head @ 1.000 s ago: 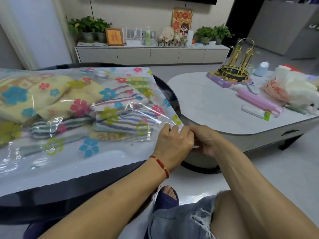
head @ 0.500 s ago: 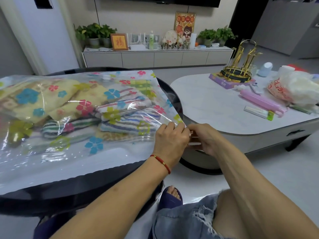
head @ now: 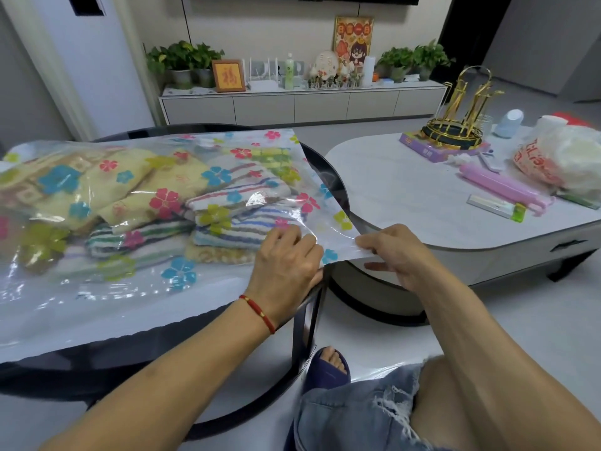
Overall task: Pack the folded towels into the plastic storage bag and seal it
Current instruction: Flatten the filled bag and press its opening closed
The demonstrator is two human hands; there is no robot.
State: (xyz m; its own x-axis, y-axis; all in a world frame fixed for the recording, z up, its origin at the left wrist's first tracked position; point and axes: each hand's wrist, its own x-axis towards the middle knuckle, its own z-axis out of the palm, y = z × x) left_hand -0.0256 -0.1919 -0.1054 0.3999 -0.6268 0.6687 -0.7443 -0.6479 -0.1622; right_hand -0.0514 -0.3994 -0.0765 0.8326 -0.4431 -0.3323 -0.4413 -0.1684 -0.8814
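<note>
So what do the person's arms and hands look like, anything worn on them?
Both forearms are bare, with no sleeves in view and no gloves. The left hand has a thin red cord bracelet with a small gold bead around its wrist. The right hand and its wrist carry nothing: no watch or band. No rings show on the fingers that are visible.

Towels in bag on left table (second table right)

Even, soft indoor light; glare on the plastic bag; wide-angle bending at edges.
</note>
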